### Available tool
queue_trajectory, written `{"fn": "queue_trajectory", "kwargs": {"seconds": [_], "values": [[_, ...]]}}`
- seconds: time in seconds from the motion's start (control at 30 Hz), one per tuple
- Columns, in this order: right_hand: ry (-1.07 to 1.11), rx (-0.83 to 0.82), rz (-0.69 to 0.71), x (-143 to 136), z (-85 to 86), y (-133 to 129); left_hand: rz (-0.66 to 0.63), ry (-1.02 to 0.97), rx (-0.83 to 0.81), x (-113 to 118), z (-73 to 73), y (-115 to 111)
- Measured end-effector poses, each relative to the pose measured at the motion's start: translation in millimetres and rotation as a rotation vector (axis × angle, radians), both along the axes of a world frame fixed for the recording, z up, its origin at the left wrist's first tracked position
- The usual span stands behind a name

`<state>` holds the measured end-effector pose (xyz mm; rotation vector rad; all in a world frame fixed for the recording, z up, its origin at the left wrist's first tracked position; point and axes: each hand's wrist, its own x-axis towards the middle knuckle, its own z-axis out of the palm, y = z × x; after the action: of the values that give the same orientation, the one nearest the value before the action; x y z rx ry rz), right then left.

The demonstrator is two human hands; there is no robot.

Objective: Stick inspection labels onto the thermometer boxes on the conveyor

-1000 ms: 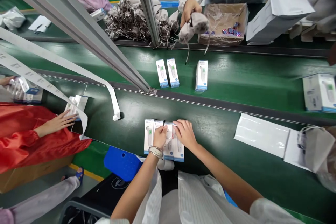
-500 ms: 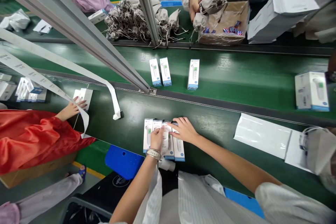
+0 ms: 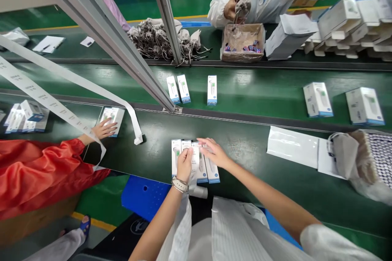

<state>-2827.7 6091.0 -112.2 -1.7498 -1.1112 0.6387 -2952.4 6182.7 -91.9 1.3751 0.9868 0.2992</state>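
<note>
Dark green bench (image 3: 251, 187) here has slim white boxes (image 3: 201, 174) in a row, plus a shiny white sheet (image 3: 292, 147) off right.

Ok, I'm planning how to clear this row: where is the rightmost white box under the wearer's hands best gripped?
Probably by the near half of its free right long edge, coming from the right. The slim box sits close beside its left neighbour, leaving little room between them, and the right hand overlaps its far part.
</note>
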Motion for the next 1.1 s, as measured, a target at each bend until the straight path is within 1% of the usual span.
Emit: {"fn": "queue_trajectory", "kwargs": {"seconds": [0.07,0.1,0.17,0.2,0.3,0.37,0.43,0.5,0.63,0.7,0.77,0.8,0.87,0.97,1.03,1.1], "values": [[0.202,0.075,-0.115,-24,11.7,-5,-0.082,-0.039,0.086,-3,8.5,-3],[0.266,0.097,-0.175,-33,16.4,-7,-0.114,-0.056,0.129,-4,12.2,-5],[0.321,0.125,-0.273,-44,23.7,-9,-0.154,-0.110,0.198,-7,18.9,-7],[0.324,0.131,-0.296,-47,26.6,-11,-0.180,-0.146,0.224,-7,21.9,-8],[0.275,0.119,-0.292,-45,33.5,-19,-0.276,-0.207,0.295,-7,29.0,-10],[0.234,0.094,-0.257,-41,36.2,-26,-0.294,-0.187,0.312,-5,30.7,-12],[0.202,0.072,-0.226,-39,36.3,-33,-0.248,-0.151,0.294,-2,29.2,-17],[0.174,0.060,-0.200,-37,34.0,-39,-0.176,-0.096,0.261,2,25.6,-25],[0.054,-0.006,-0.167,-28,24.0,-43,-0.016,0.008,0.235,11,18.0,-48],[-0.071,-0.071,-0.190,-23,16.3,-41,0.016,0.008,0.237,17,13.6,-59],[-0.204,-0.135,-0.199,-17,6.5,-38,0.041,-0.002,0.233,23,7.0,-64],[-0.253,-0.161,-0.192,-14,0.7,-37,0.067,0.003,0.199,27,2.7,-64],[-0.301,-0.191,-0.176,-8,-12.4,-37,0.125,0.030,0.057,35,-7.4,-62],[-0.266,-0.175,-0.183,2,-32.3,-42,0.155,0.075,-0.175,48,-21.4,-53],[-0.232,-0.150,-0.171,11,-42.6,-47,0.154,0.094,-0.238,55,-27.2,-49],[-0.234,-0.134,-0.126,20,-48.5,-50,0.172,0.112,-0.279,60,-30.1,-47]]}}
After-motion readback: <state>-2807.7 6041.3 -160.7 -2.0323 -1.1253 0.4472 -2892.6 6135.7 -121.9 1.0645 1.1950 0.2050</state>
